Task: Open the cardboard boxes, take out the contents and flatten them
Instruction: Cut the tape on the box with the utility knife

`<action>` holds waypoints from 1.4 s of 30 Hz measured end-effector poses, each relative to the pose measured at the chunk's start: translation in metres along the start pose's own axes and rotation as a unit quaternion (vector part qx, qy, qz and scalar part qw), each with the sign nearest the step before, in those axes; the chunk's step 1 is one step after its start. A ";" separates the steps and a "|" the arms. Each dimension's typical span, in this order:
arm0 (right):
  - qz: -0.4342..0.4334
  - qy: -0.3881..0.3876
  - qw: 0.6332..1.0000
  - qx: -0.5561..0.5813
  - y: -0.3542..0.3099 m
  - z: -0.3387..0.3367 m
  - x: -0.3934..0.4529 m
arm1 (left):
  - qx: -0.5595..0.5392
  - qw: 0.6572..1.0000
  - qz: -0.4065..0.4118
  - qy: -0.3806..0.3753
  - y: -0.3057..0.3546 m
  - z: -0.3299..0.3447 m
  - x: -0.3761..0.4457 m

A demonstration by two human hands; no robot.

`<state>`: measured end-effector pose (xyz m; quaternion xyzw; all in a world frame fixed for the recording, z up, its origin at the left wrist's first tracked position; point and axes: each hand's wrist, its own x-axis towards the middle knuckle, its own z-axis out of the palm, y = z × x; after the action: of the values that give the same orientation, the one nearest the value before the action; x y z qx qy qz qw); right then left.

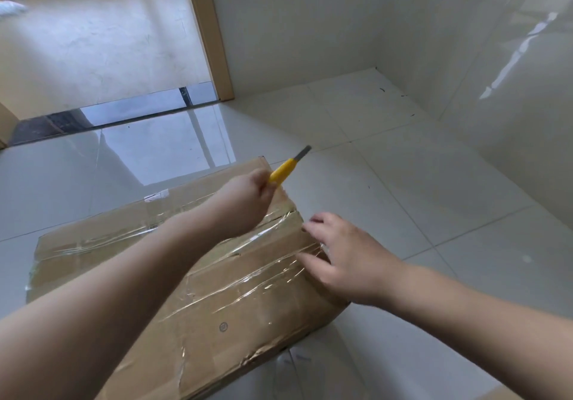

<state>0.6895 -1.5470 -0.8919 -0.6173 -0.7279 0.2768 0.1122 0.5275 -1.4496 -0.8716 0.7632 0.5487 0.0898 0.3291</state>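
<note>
A: Where's the box (198,278)?
B: Under your hands; its tape seam (248,285) runs eight to two o'clock. Your left hand (248,201) grips the knife (286,168); your right hand (344,260), spread, presses nearer it.

There is one view only, from a camera worn on the person's head, looking forward and steeply down. It sits close above the work: both forearms enter from the bottom edge and fill much of the lower frame, with the left hand (248,196) and right hand (347,263) near the middle. The box (217,300) lies just under them on the floor (387,182). The wide lens bends straight lines (the door frame (207,34) leans, the wall (310,21) tilts). The upper part takes in a corner of the room and a doorway on the left.
</note>
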 end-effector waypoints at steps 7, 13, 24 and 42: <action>0.012 -0.146 0.974 -0.171 0.006 0.020 -0.018 | 0.314 0.945 0.078 -0.057 -0.036 -0.013 -0.016; 0.028 -0.159 0.977 -0.139 0.009 0.021 -0.018 | 0.329 0.940 0.061 -0.071 -0.031 -0.007 -0.010; 0.033 -0.174 0.974 -0.142 0.009 0.018 -0.016 | 0.348 0.935 0.041 -0.049 -0.018 0.002 -0.007; 0.031 -0.175 0.973 -0.145 0.006 0.014 -0.015 | 0.360 0.929 0.049 -0.067 -0.017 -0.002 -0.006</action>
<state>0.6905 -1.5646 -0.9043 -0.5913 -0.7488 0.2758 -0.1165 0.5107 -1.4513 -0.8784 0.8609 0.4824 -0.1489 0.0628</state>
